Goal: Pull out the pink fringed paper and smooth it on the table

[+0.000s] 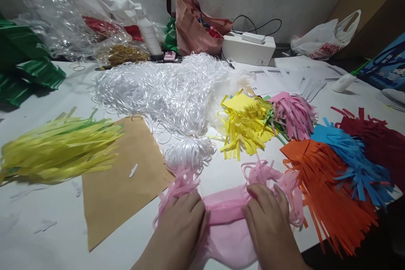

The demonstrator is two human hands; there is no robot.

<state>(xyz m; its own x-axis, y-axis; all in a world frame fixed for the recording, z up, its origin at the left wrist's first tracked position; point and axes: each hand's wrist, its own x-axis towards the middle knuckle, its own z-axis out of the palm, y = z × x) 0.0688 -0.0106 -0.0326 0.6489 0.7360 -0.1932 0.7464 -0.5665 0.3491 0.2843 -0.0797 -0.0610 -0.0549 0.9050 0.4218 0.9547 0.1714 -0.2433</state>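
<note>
Hands [183,217] pinching folded pink paper [226,214], white ribbon heap [167,88] beyond, brown sheet [120,198] left, orange fringe [329,177] right

Count: 2 hands, 1 left hand [182,219] and 1 right hand [268,211]. Pink tissue paper [232,240] x1 piece, layers can't be counted. Fringed bundles besides that, 6 total: yellow-green bundle [63,147], yellow bundle [249,120], pink bundle [294,114], orange bundle [325,177], blue bundle [351,152], dark red bundle [376,139], 1 each. Brown paper sheet [117,194] x1. White ribbon heap [158,88] x1, strands uncountable. Singles: white box [247,49], salmon tote bag [191,27], red-printed carrier bag [325,36], green-nozzled glue bottle [344,83], white thread cone [149,38].
</note>
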